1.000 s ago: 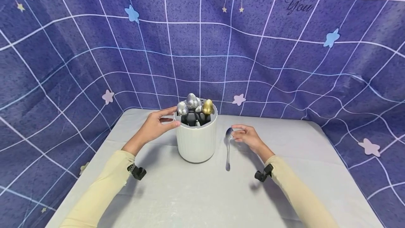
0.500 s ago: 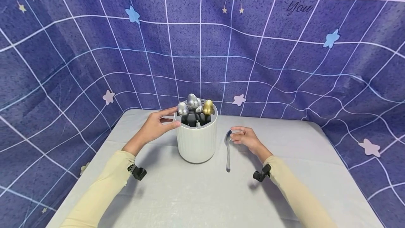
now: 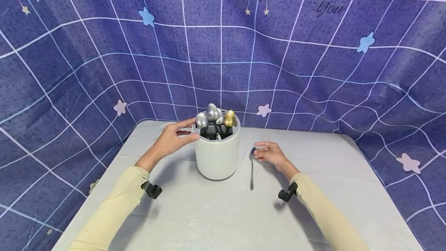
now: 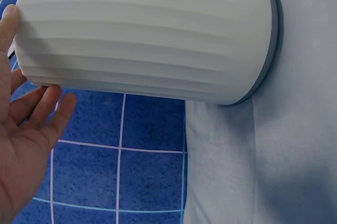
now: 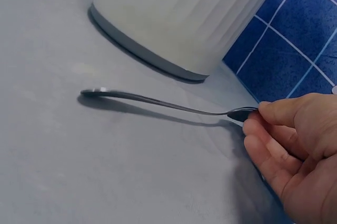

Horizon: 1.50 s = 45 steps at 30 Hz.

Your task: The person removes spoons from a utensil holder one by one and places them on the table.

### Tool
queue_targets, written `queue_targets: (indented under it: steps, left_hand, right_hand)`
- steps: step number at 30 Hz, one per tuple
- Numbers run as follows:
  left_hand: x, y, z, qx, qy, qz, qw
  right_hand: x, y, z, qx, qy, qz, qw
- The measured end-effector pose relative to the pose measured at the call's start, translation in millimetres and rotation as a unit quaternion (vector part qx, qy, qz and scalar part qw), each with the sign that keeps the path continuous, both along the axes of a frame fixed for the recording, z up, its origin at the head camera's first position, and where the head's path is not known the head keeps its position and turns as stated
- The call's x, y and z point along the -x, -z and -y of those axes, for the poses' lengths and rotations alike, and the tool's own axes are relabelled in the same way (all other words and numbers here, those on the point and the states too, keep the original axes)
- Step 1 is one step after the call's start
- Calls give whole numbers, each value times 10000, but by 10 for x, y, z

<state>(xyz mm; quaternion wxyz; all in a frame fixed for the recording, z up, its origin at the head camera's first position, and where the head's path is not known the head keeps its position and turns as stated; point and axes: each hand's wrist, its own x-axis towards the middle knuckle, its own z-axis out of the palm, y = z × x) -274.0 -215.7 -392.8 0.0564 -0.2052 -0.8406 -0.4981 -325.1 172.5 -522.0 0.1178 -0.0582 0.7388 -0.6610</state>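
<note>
Over the tabletop (image 3: 223, 224), a spoon (image 5: 158, 101) runs from its handle at 6 o'clock to its bowl at 12 o'clock, lying toward 4 o'clock of the white cup (image 3: 216, 162). The right grip (image 3: 273, 154), at the cup's 3 o'clock, is closed in a pinch on the bowl's tip. The left grip (image 3: 170, 138), thumb and fingers spread apart, touches the cup's rim at 9 o'clock. Within the rim stand silver heads (image 3: 211, 112) and, toward 2 o'clock, a gold head (image 3: 229, 118). Beyond hangs a purple cloth (image 3: 230, 49).

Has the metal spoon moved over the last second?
Yes, slightly: in the head view the metal spoon sits lower in the picture, mostly at its bowl end, judged against the white utensil holder.
</note>
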Motion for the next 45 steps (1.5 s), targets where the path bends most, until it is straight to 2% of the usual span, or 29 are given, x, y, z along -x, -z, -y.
queue_targets:
  steps: [6, 16, 23, 30, 31, 41, 45]
  left_hand:
    - [-21, -4, 18, -96, 102, -56, 9999]
    - [3, 8, 33, -152, 165, -50, 9997]
    - [8, 11, 42, -126, 188, -98, 9997]
    - [9, 11, 46, -106, 216, -152, 9996]
    - [8, 9, 46, -106, 220, -160, 9996]
    - [-14, -12, 36, -96, 221, -148, 9996]
    - [0, -6, 41, -102, 219, -152, 9996]
  right_hand:
    - [-11, 15, -15, -229, -31, -62, 9997]
    - [-8, -26, -180, -1084, -440, -657, 9910]
    - [-43, -158, -271, -1063, -556, -782, 9897]
    - [-52, -445, -291, -1426, -628, -1290, 9793]
    - [-86, -546, -272, -1505, -624, -1381, 9769]
    - [-72, -1134, -195, -1570, -702, -2250, 9591]
    - [-74, -1357, -129, -1890, -748, -2566, 9449]
